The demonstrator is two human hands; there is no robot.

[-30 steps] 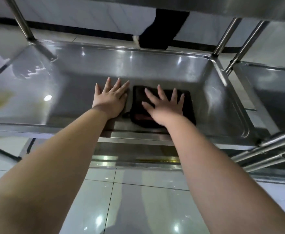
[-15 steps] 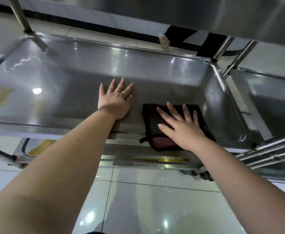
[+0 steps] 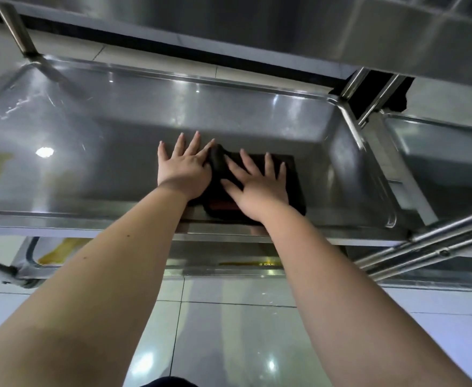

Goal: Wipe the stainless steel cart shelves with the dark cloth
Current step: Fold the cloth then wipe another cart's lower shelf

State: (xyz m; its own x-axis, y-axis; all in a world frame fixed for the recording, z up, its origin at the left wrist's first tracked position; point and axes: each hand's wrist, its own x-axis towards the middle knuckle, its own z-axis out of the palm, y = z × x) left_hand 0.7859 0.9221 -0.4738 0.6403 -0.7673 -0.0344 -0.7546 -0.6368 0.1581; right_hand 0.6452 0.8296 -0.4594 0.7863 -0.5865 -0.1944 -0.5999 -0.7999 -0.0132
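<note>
The dark cloth (image 3: 290,177) is seen lying folded flat on the middle shelf (image 3: 95,174) of the stainless steel cart, close to the shelf's near rim and somewhat toward its right end wall. It is pressed down by the right hand (image 3: 257,188), whose palm is laid on the cloth with the fingers (image 3: 247,163) spread apart and pointed toward the far wall of the shelf; nothing is pinched or clasped, the cloth being held only by downward pressure. The left hand (image 3: 184,169) is laid flat and spread on the bare steel just left of the cloth, its thumb side touching the cloth's left edge, where the fabric is bunched up into a small ridge.

The relation on which the coming stroke is judged to turn is this: the cloth lies directly under the right hand, with its longer side running along the shelf's length, and by far the greater stretch of shelf lies to the left of it. Only a short strip is left between the cloth and the right end wall. A leftward sweep would be blocked by the left hand unless that hand is lifted or moved along ahead. The right hand is plainly the nearer and the working one; the left is taken to serve as a brace.

A lower shelf (image 3: 229,263) bearing a yellowish smear (image 3: 59,251) is visible beneath, apparently not yet wiped.
</note>
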